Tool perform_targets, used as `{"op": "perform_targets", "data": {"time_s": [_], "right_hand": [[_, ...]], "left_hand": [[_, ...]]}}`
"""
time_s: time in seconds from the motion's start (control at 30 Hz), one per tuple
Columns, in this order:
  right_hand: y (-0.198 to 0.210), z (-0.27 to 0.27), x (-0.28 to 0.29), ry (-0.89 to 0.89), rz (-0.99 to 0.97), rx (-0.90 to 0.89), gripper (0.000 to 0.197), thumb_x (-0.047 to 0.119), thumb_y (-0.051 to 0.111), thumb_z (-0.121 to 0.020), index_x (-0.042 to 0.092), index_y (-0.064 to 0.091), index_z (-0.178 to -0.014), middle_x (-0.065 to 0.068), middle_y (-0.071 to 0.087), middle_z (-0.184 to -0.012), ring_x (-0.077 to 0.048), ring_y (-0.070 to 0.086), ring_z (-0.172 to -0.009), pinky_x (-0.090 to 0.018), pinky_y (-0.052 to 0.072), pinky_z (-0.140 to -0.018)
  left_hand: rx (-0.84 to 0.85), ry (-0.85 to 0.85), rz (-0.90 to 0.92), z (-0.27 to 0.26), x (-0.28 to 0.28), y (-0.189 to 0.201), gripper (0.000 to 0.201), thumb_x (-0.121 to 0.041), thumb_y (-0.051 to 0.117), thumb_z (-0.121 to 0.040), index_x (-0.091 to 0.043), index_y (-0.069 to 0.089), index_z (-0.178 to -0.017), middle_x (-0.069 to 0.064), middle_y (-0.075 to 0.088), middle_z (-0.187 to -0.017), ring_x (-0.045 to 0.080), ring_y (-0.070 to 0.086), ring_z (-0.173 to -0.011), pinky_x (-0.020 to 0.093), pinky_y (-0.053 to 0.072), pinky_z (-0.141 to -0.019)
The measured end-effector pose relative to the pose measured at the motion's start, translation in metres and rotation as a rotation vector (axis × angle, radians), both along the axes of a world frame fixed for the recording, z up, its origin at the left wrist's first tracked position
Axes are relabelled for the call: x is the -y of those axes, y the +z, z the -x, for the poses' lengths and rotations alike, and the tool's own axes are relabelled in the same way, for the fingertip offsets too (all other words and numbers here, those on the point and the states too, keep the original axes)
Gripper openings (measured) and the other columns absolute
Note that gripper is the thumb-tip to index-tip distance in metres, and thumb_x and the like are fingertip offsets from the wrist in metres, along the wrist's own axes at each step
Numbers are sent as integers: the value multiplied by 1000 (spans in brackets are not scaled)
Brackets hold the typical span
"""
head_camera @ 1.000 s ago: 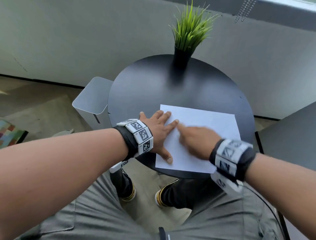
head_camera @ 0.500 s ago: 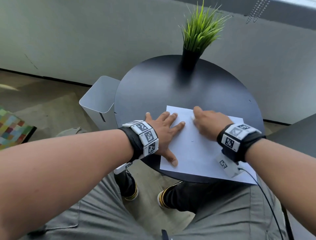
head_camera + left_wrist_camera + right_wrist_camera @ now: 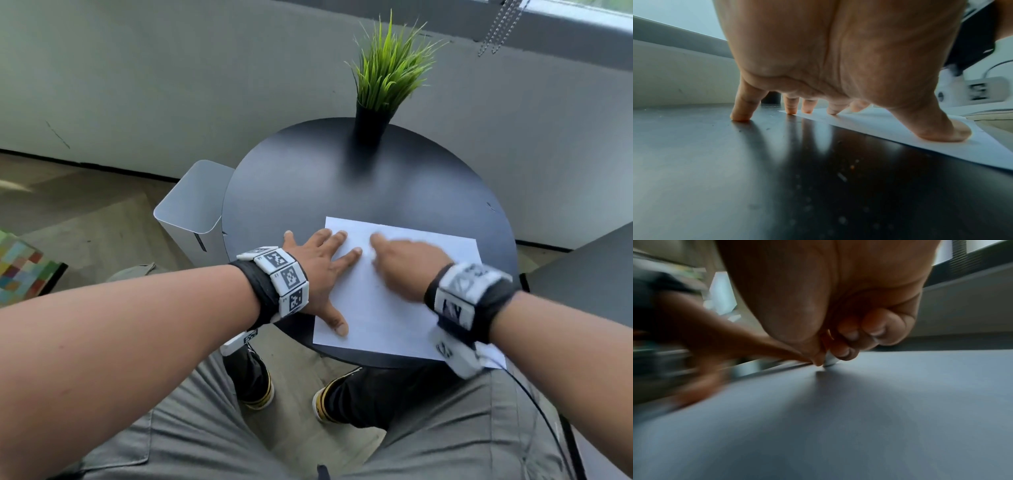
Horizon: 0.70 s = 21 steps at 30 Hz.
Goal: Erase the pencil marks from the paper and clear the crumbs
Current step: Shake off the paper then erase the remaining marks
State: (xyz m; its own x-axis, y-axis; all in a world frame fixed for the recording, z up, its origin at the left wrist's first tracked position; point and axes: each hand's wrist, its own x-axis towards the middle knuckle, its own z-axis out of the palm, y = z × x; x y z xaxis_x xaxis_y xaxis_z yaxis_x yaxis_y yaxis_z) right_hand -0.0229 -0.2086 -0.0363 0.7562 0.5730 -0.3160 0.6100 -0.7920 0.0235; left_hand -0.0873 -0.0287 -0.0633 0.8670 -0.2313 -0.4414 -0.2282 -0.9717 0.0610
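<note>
A white sheet of paper (image 3: 387, 308) lies on the near side of a round black table (image 3: 342, 192). My left hand (image 3: 320, 270) is spread flat, its thumb and fingers pressing the sheet's left edge (image 3: 900, 129) while the little finger sits on the table. My right hand (image 3: 400, 263) is blurred with motion over the sheet's upper middle. In the right wrist view its curled fingers pinch a small white eraser (image 3: 829, 361) whose tip touches the paper (image 3: 859, 402). Pencil marks are too faint to make out.
A black pot with green grass (image 3: 373, 116) stands at the table's far edge. A white bin (image 3: 191, 219) stands on the floor left of the table. Small crumbs (image 3: 842, 175) speckle the dark tabletop beside the sheet. A cable runs from my right wristband.
My right hand has rubbed back and forth across the sheet, up to its far edge and now back toward the middle. My left hand has stayed pressed on the paper's left edge.
</note>
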Motion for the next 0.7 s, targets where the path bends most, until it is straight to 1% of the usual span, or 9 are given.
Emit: {"op": "perform_targets", "data": {"time_s": [0.07,0.1,0.23,0.27,0.37,0.43,0.5,0.6,0.7], "right_hand": [[-4,39,2,174,25,-75,24,32,32,-98,21,33,-119,-8,62,-104,-36,63,-88,-38,42,-63],[-4,44,5,195,32,-100,22,34,31,-99,22,32,-116,-7,62,-104,-36,63,-89,-37,40,-62],[-1,1,22,-105,3,-15,16,38,30,-99,24,24,-93,-13,63,-105,-37,59,-85,-41,47,-70],[0,2,23,-105,-9,5,16,36,31,-99,24,23,-91,-13,63,-103,-37,58,-83,-42,48,-71],[2,51,9,136,-7,-100,9,26,37,-95,23,30,-98,-7,60,-98,-36,60,-85,-39,43,-62],[1,69,7,270,25,-175,12,24,39,-94,22,33,-105,-4,57,-98,-35,60,-87,-41,44,-63],[-1,42,17,151,14,-119,11,32,35,-97,24,31,-104,-4,58,-103,-34,60,-89,-40,45,-67],[-7,-13,39,-161,-13,-26,23,44,28,-100,23,28,-92,-6,61,-95,-33,54,-79,-40,44,-67],[-12,-30,46,-248,-38,-24,23,42,29,-100,20,31,-93,-7,59,-86,-33,55,-77,-43,49,-73]], "left_hand": [[-1,-1,-3,1,1,0,143,-97,59,-50,-34,-10,-158,1,-13,-167,26,-10,-154,75,19,-108],[1,-3,-4,0,1,1,143,-97,59,-50,-34,-10,-158,1,-13,-167,26,-10,-154,75,20,-108],[5,-5,-8,0,1,-1,141,-99,57,-50,-37,-12,-157,0,-14,-167,26,-9,-154,74,20,-109],[4,-5,-11,0,1,-1,141,-99,56,-50,-37,-12,-157,0,-14,-167,26,-9,-154,74,19,-109],[-7,-2,-21,1,0,0,142,-98,57,-50,-36,-12,-158,1,-15,-167,26,-10,-154,75,19,-109],[-11,-2,-27,0,1,0,142,-99,56,-50,-36,-12,-157,1,-16,-167,26,-10,-154,75,19,-109],[-23,1,-28,0,2,1,141,-98,57,-51,-37,-13,-157,0,-17,-167,26,-11,-154,75,19,-109],[-36,2,-19,1,2,2,137,-98,57,-53,-41,-13,-156,1,-18,-167,27,-11,-154,76,18,-109],[-32,-1,-27,2,2,6,133,-95,60,-54,-43,-7,-156,2,-15,-167,28,-10,-154,74,18,-110]]}}
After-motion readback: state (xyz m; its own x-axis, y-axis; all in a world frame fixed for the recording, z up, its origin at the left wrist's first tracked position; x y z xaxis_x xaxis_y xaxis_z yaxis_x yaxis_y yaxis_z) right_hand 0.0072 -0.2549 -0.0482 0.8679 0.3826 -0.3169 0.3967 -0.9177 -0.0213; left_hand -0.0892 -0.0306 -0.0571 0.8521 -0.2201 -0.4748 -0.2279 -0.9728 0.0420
